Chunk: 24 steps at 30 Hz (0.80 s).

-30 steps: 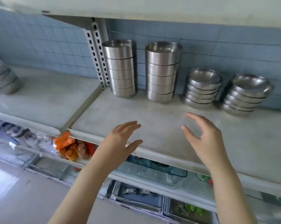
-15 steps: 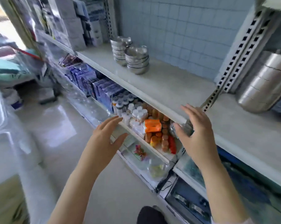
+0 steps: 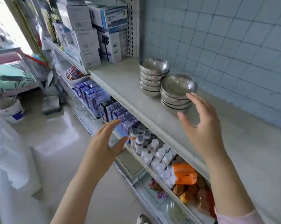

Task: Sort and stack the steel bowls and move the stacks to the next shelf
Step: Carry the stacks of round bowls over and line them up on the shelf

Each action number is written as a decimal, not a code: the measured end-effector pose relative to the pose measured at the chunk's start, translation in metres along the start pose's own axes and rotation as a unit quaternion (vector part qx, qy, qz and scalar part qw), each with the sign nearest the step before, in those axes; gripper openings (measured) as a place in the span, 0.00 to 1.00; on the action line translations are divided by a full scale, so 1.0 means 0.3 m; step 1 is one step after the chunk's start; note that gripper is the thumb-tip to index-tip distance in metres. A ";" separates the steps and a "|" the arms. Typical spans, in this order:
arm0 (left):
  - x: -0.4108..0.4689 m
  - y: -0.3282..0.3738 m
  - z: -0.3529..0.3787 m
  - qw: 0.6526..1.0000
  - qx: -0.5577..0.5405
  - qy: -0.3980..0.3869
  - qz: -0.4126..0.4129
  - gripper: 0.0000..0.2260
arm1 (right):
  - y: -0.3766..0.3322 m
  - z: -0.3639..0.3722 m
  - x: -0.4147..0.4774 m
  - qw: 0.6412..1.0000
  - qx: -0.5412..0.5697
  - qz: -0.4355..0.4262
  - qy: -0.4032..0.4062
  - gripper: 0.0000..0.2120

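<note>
Right hand [image 3: 202,126], fingers spread and empty, beside two steel-bowl stacks [image 3: 175,92]; left hand [image 3: 104,146] likewise, lower.

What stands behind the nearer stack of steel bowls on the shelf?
A second bowl stack stands behind the near stack, with boxes farther back. The near stack covers its lower right side, so contact between them cannot be told.

bowl stacks: 2, far stack [image 3: 153,78], near stack [image 3: 176,96] | hands: 2, left hand [image 3: 102,149], right hand [image 3: 202,130]
</note>
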<state>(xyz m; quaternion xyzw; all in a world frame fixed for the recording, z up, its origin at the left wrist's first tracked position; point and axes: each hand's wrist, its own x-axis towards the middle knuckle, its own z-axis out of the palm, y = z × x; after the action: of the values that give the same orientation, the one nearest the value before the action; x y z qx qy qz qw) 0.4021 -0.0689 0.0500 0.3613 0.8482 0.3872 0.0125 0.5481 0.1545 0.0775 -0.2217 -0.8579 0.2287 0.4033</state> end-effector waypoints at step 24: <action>1.137 -0.268 0.364 0.874 -0.293 -0.352 0.163 0.46 | -0.100 0.467 0.437 0.945 -0.197 0.134 0.225 0.23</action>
<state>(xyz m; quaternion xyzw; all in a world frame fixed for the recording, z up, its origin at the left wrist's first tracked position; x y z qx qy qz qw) 0.1346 0.1789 0.0082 0.5865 0.5647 0.4618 0.3520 0.3556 0.1747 0.0922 -0.4549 -0.7351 0.0515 0.5000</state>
